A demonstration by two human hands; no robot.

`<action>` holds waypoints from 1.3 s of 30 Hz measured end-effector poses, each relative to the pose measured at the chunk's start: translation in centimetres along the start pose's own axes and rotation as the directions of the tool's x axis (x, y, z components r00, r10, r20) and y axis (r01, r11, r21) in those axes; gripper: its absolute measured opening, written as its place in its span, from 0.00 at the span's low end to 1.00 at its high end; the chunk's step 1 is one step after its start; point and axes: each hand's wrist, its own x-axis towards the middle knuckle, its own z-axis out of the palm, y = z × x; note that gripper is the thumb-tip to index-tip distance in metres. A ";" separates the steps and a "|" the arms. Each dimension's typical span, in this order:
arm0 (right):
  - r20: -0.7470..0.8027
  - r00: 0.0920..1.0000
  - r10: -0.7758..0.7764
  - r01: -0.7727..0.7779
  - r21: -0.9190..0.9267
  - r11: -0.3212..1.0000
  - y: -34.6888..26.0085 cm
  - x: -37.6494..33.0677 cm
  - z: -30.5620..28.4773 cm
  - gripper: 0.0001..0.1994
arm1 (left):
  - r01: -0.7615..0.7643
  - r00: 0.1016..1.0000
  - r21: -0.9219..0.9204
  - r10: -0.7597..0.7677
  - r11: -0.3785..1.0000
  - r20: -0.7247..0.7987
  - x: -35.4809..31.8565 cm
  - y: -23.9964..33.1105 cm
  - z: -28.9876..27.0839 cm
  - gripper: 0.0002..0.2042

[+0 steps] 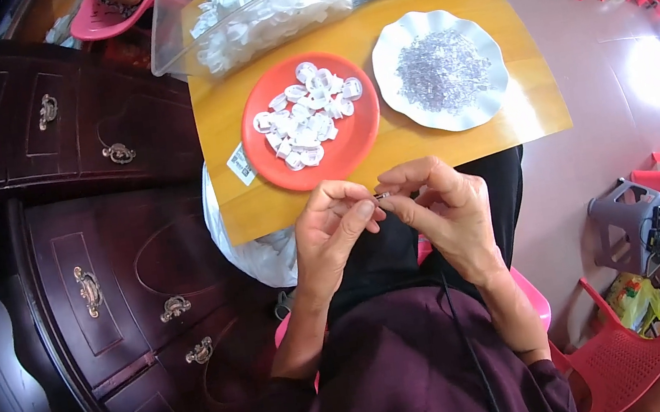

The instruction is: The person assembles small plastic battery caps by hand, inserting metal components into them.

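Head view: at the far left stands a dark wooden cabinet (139, 224) with metal handles, next to a yellow table (530, 68). On the table's far side, a clear bin (170, 41) holds a heap of white plastic bits. Nearer, a red plate (272, 163) carries small white plastic parts (305, 117). Just below its edge, the left hand (330, 235) has thumb and forefinger pinched on a tiny silvery piece (382, 195), which sits between the two hands' fingertips. The right hand (450, 219) pinches it too, thumb against forefinger. Beyond, a white wavy-edged plate (452, 115) bears a pile of small clear bits (443, 69). Furthest right are a gray stool (614, 233) and red chairs (634, 357).
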 end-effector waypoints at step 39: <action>0.024 0.907 0.421 -0.405 0.333 0.852 5.9 -1.5 -4.1 0.08 | -0.373 0.872 0.926 0.322 -0.049 0.368 14.5 -0.1 -2.0 0.17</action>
